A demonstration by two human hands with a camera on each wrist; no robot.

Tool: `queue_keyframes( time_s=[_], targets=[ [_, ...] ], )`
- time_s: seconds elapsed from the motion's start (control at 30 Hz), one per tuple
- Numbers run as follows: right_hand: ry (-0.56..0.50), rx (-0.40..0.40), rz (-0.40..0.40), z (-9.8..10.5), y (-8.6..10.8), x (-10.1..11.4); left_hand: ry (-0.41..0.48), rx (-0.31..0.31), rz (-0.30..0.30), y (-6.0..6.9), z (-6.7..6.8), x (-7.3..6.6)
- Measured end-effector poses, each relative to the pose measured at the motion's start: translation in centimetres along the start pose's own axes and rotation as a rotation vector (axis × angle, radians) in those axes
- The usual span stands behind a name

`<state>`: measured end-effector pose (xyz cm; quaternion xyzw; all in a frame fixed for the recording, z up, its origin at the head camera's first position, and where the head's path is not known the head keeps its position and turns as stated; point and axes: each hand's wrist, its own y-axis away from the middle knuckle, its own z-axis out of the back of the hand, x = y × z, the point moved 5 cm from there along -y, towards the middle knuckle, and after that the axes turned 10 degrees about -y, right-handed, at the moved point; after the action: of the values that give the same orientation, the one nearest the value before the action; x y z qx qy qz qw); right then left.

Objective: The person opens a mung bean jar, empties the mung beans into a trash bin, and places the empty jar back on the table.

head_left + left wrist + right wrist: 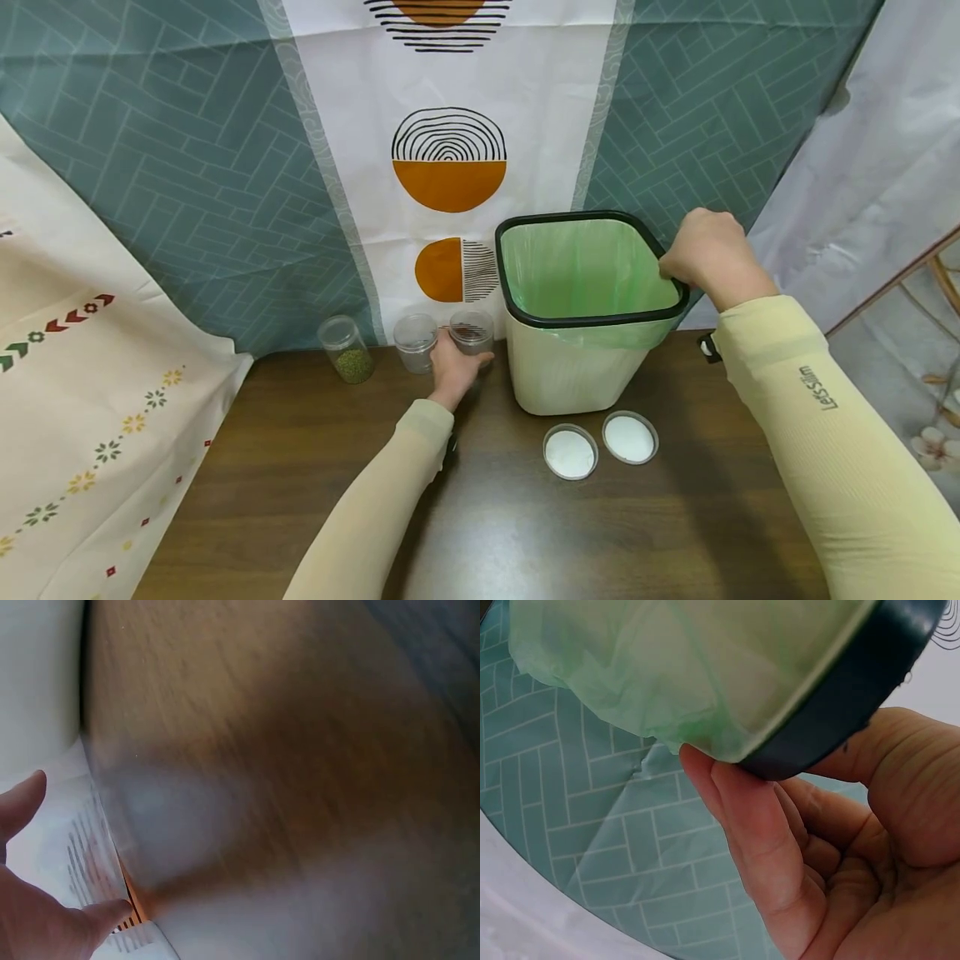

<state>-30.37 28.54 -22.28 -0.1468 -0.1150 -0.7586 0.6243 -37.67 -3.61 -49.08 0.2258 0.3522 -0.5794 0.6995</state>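
My right hand [708, 254] grips the right side of the black rim [592, 320] of a white trash bin [573, 379]. In the right wrist view, thumb and fingers pinch that rim [832, 697] beside the overhanging green bag [622, 682]. My left hand [455, 371] reaches to a clear jar [471, 325] left of the bin, thumb and fingers spread about its sides. In the left wrist view the left hand [37, 907] has its thumb and a finger wide apart; contact with the jar is hard to make out. A second clear jar [412, 337] stands just left of that hand.
A clear jar with green grains [352, 362] stands farther left. Two shallow round lids, one left [570, 452] and one right [630, 438], show white insides before the bin. Patterned curtain cloth [225, 167] hangs behind the brown table [322, 475].
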Motion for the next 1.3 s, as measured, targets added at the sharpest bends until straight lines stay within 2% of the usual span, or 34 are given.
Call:
queue_keyframes(
  time_s=[0.13,0.33,0.6,0.8,0.93,1.03,1.13,1.3],
  targets=[
    [0.001,-0.006,0.013,0.0,0.0,-0.1,-0.007,0.000,0.003,0.1,-0.1,0.2],
    [-0.004,-0.007,0.030,0.1,0.0,0.0,-0.026,-0.035,0.022,0.2,0.1,0.3],
    [-0.016,-0.026,0.025,0.6,0.2,-0.3,-0.043,-0.035,-0.005,-0.1,0.0,-0.4],
    [-0.026,-0.052,0.049,-0.1,0.6,0.1,-0.056,0.014,0.065,0.7,0.0,0.4],
    [-0.029,-0.053,0.056,-0.5,0.9,0.4,-0.061,0.032,0.083,1.7,1.0,0.4],
    [-0.029,-0.078,0.053,-0.4,1.0,0.3,-0.055,0.061,0.062,2.4,1.8,-0.2],
    [-0.031,-0.096,0.052,-0.2,1.0,0.1,-0.051,0.086,0.013,3.1,2.7,-1.1],
    [-0.036,-0.089,0.071,-0.1,1.1,0.1,-0.067,0.106,-0.096,4.0,5.7,-2.3]
  ],
)
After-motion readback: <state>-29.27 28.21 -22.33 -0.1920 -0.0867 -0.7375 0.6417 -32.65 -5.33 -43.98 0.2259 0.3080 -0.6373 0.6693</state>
